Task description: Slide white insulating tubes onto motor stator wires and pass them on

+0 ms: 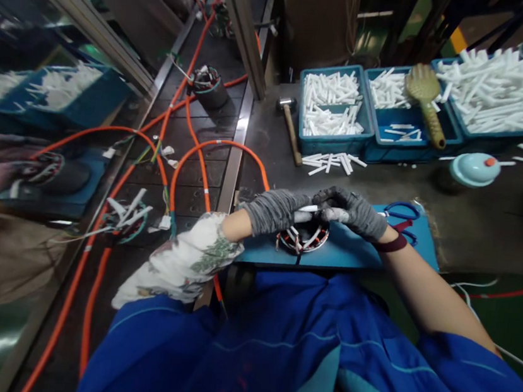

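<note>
My left hand [275,210] and right hand [352,212], gloved, fingers pinched on white sleeve [308,209], held directly above stator [303,236] on blue board [355,249] for insertion. Sleeve bins [330,142] far, reachable.

- Dark worktable [479,210], dim light.
- Blue bins [330,138] of white sticks beyond the grip.
- Orange cables [199,156] over metal floor, left of it.
- Green floor [504,315] to the right.
</note>
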Demonstrator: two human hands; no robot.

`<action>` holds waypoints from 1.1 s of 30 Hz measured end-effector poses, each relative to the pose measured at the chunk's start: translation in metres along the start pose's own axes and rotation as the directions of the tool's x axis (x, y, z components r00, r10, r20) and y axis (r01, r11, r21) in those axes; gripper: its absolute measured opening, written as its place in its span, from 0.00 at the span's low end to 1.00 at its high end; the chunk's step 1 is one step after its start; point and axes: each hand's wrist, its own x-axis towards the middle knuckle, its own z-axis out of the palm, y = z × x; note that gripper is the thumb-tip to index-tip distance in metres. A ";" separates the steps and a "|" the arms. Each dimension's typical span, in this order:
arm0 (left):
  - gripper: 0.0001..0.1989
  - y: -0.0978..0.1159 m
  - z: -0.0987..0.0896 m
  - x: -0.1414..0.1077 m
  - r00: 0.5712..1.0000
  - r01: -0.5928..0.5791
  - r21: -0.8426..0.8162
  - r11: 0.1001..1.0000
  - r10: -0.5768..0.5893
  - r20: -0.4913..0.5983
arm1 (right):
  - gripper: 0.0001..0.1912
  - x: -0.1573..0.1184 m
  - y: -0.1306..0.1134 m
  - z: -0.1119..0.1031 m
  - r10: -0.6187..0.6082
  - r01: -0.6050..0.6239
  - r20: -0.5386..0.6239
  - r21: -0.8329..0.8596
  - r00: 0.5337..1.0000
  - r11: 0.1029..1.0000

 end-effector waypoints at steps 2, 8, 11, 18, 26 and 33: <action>0.15 0.003 0.004 0.000 0.999 0.033 0.119 0.992 -0.029 -0.035 | 0.31 -0.001 0.001 -0.002 -0.001 0.002 0.031 -0.037 1.000 0.999; 0.15 -0.004 0.007 -0.030 0.996 0.079 0.325 0.943 -0.065 -0.055 | 0.23 0.005 0.000 0.008 -0.112 0.155 0.192 -0.224 0.975 0.962; 0.16 -0.002 0.013 -0.033 0.996 0.068 0.289 0.955 -0.046 -0.081 | 0.21 0.006 -0.001 0.021 -0.144 0.190 0.166 -0.306 0.976 0.933; 0.17 -0.013 0.013 -0.033 0.990 -0.068 0.147 0.987 0.085 -0.111 | 0.24 0.004 -0.002 0.019 -0.138 0.198 0.196 -0.332 0.971 0.922; 0.17 0.000 0.005 -0.016 0.992 0.012 0.360 0.933 -0.056 0.111 | 0.21 0.004 -0.010 0.026 -0.126 0.191 0.168 -0.461 0.978 0.866; 0.21 0.031 -0.014 0.001 0.952 0.016 0.522 0.853 -0.173 0.253 | 0.22 -0.015 -0.001 0.021 -0.333 0.301 0.067 -0.618 0.941 0.726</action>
